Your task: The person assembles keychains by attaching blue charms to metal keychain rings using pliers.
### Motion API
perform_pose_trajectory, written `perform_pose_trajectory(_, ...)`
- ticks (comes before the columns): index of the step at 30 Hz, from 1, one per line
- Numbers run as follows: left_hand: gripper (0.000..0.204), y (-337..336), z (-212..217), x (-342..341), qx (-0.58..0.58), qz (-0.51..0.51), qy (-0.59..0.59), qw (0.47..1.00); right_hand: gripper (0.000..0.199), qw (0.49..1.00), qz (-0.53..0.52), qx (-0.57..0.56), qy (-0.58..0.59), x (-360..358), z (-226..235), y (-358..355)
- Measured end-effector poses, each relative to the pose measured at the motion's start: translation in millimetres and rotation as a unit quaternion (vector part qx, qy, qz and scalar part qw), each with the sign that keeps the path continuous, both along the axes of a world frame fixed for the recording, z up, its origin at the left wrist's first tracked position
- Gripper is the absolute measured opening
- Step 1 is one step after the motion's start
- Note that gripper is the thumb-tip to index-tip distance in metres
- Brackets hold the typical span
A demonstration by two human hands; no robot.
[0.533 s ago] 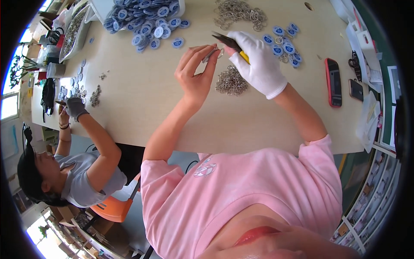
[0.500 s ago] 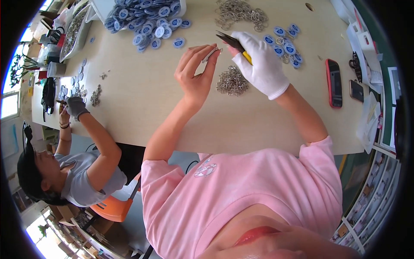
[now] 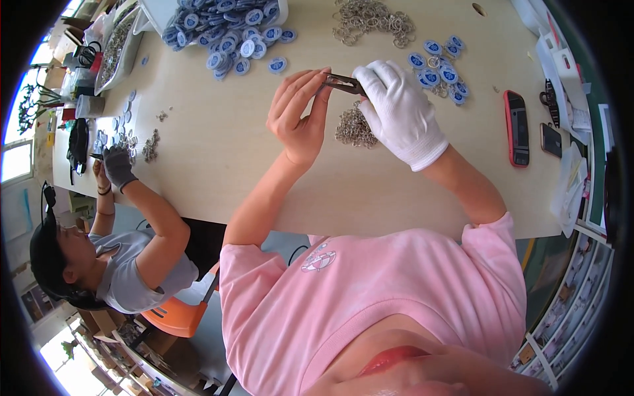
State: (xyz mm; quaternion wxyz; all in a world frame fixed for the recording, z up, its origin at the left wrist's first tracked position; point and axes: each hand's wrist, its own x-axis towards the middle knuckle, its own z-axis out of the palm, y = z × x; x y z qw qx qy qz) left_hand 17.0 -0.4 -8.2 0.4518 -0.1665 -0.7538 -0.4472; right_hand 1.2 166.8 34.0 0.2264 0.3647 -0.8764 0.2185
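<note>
1. Pale surface (image 3: 218, 158) in a cluttered workroom carries several heaps of small parts, with the work held above its far half.
2. One small piece (image 3: 320, 87) is pinched between the thumb and fingers of the bare left hand (image 3: 296, 119), raised over the surface. It is mostly hidden, so what is already fastened to it cannot be told.
3. White-gloved, the right hand (image 3: 399, 115) has its fingers wrapped around dark pliers (image 3: 357, 86). The tips reach the small piece; whether they bite on it is unclear. This piece looks midway: worked on, not set down.
4. Just beside the gloved hand lies a pile of metal fittings (image 3: 354, 129); farther back is a heap of metal rings (image 3: 363, 18). Both look ample, so many parts seem left to use.
5. Off to the right, a group of blue-and-white discs (image 3: 448, 74) has rings among it. Set apart, it is likely the finished share, though each join is too small to check.
6. At the back left, a far larger disc heap (image 3: 224, 30) lies in and beside a white tub (image 3: 153, 12). No rings show there, so most of the work appears undone.
7. Farther out are a red-edged phone (image 3: 517, 129) on the right and a co-worker's gray-gloved hand (image 3: 119, 168) on the left.
</note>
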Motion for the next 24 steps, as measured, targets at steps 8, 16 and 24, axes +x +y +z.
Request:
perform_pose_trajectory(8, 0.025, -1, -2, -5, -0.026, 0.028, 0.058, 0.998, 0.029, 0.999, -0.041, 0.028, -0.01, 10, 9, -5)
perform_pose_trajectory(16, 0.025, 0, -1, -4, -0.035, 0.032, 0.078, 0.996, 0.024, 0.994, -0.075, 0.081, -0.008, 13, 13, -5)
perform_pose_trajectory(24, 0.021, 1, -2, -3, 0.004, 0.001, 0.04, 0.999, 0.022, 0.995, -0.069, 0.073, -0.002, 14, 12, -5)
